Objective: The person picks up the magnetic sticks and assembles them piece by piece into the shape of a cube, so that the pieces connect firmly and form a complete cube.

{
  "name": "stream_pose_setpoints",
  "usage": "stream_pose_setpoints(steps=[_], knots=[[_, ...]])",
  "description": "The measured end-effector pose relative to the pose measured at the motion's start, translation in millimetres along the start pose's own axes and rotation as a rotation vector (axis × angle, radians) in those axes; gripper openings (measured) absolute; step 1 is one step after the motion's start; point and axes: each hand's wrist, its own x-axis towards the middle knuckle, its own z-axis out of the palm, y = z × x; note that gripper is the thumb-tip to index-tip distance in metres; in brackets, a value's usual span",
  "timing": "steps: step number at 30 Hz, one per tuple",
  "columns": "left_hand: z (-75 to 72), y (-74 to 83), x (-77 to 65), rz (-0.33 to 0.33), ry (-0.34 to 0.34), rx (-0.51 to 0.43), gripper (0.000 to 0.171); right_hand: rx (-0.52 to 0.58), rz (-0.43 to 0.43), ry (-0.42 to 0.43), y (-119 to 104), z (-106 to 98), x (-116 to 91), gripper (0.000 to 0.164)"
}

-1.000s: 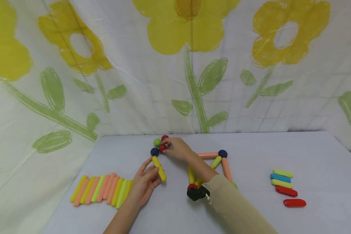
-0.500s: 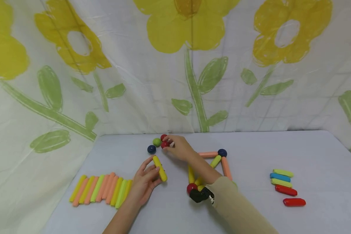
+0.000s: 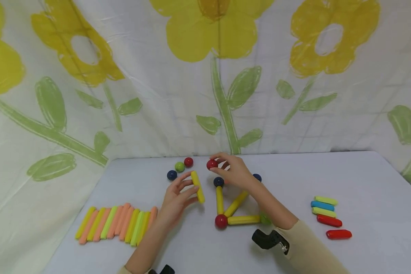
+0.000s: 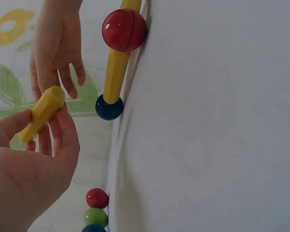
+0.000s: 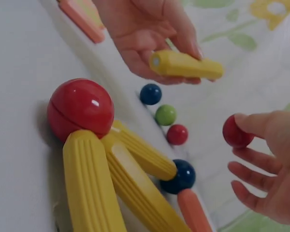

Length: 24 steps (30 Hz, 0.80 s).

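My left hand (image 3: pixel 175 199) pinches a yellow stick (image 3: pixel 197 186) between thumb and fingers, above the table; the stick's pale round end shows in the right wrist view. A red ball (image 3: pixel 212 164) is held by the thumb and fingertips of my right hand (image 3: pixel 238 173), also raised. Below that hand lies a figure of sticks and balls: a red corner ball (image 3: pixel 221 221) with yellow sticks (image 3: pixel 244 220) fanning out from it, a dark blue ball (image 3: pixel 218 182), and a green ball (image 3: pixel 265 218) partly behind the right forearm. In the right wrist view an orange stick (image 5: pixel 193 210) meets the blue ball.
Behind the left hand sit a loose red ball (image 3: pixel 188 162), a green ball (image 3: pixel 179 166) and a blue ball (image 3: pixel 172 175). A row of orange, yellow and green sticks (image 3: pixel 118 224) lies at left. Several short sticks (image 3: pixel 322 206) lie at right. A flowered cloth hangs behind.
My right hand has lifted the red ball from beside the other loose balls and carried it right, above the figure. The left hand has shifted slightly right and up with its yellow stick.
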Motion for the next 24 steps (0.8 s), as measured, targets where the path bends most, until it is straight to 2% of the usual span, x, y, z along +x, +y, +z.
stream_pose_setpoints(steps=[5, 9, 16, 24], knots=[[18.8, 5.1, 15.2, 0.090, -0.043, 0.083, 0.050, -0.001, 0.041, 0.056, 6, -14, -17, 0.035], [28.1, 7.1, 19.6, 0.150, -0.072, 0.152, 0.045, 0.018, 0.064, 0.092, 9, -24, -28, 0.037], [31.5, 1.9, 17.7, 0.227, -0.162, 0.376, 0.039, 0.108, 0.047, 0.122, 7, -37, -39, 0.038], [34.4, -0.3, 9.4, 0.241, -0.209, 0.451, 0.038, 0.173, 0.022, 0.153, -4, -44, -45, 0.035]])
